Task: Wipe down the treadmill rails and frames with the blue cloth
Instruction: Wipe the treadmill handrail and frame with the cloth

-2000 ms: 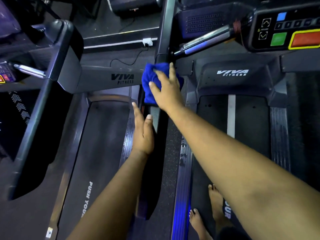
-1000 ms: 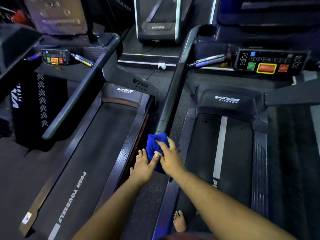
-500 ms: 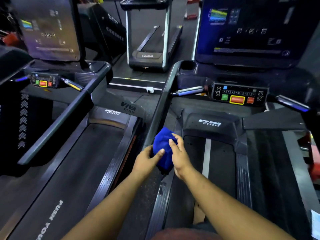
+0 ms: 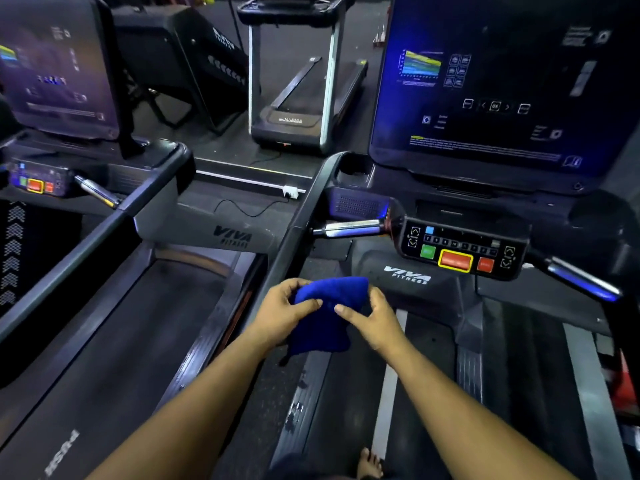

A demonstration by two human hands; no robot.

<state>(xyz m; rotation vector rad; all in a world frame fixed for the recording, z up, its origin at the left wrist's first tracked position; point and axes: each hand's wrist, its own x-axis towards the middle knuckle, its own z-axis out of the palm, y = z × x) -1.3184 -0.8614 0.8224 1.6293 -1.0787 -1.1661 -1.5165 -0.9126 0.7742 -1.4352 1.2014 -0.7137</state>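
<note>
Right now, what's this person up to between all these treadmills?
A person stands barefoot on a treadmill and holds a blue cloth in both hands. The left hand and the right hand each pinch it with thumb and fingers, in the air above the deck, apparently bunching or refolding it. The cloth is not touching the long dark side rail just left of it.

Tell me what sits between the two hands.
In the head view, the blue cloth is bunched between the left hand and the right hand; both grip it, held off the rail.
</note>
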